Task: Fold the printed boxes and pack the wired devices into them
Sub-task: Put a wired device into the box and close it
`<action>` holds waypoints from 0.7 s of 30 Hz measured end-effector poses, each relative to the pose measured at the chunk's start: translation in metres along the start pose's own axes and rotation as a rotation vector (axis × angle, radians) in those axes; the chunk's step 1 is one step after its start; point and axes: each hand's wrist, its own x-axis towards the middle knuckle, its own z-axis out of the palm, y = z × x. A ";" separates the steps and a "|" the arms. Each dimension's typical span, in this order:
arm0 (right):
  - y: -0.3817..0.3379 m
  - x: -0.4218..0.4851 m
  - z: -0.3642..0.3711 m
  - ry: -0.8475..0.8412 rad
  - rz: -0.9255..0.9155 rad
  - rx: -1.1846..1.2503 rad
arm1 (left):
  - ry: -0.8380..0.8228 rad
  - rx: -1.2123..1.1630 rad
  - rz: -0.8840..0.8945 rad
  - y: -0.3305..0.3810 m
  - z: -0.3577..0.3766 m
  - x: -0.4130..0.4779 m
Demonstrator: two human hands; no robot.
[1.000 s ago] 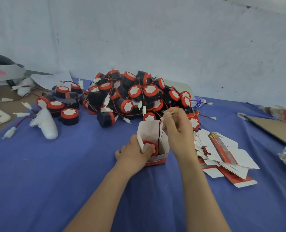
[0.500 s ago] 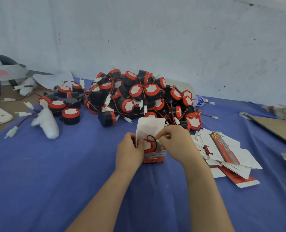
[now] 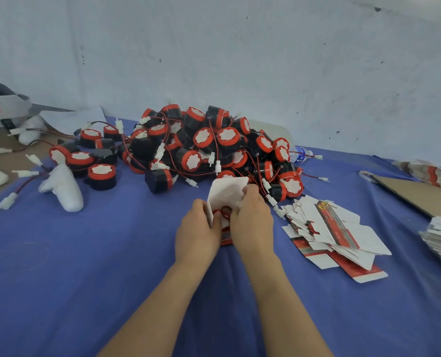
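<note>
Box (image 3: 225, 238) stands open on the cloth (image 3: 85, 253), just before the pile (image 3: 214, 148), with one device (image 3: 216, 215) seated inside. Left hand (image 3: 197, 228) grips its left wall. Right hand (image 3: 252, 222), holding the wire (image 3: 225, 210) high a second ago, is now down at the mouth, fingers curled. Whether they pinch wire or flap (image 3: 227, 189) I cannot tell. I judge the wire nearly tucked, so closing comes next. Flat boxes (image 3: 335, 228) lie just right.

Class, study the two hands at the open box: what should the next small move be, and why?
Probably press the red wire loop fully down into the box, so it can close. The loop shows at the mouth between the left hand and right hand, both grip the box, and its white flap stands up.
</note>
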 end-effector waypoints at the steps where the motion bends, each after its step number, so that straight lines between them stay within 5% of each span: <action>1: 0.001 0.000 0.001 0.020 0.000 0.057 | 0.005 0.005 -0.001 -0.001 0.000 0.000; 9: 0.010 0.002 0.008 0.015 -0.203 -0.011 | 0.017 -0.009 -0.015 -0.007 -0.005 0.006; 14: 0.013 0.003 0.007 0.074 -0.225 -0.318 | 0.005 -0.015 0.019 -0.008 -0.008 0.007; 21: 0.018 0.008 -0.001 -0.107 -0.203 -0.334 | 0.011 0.020 0.002 -0.008 -0.008 0.008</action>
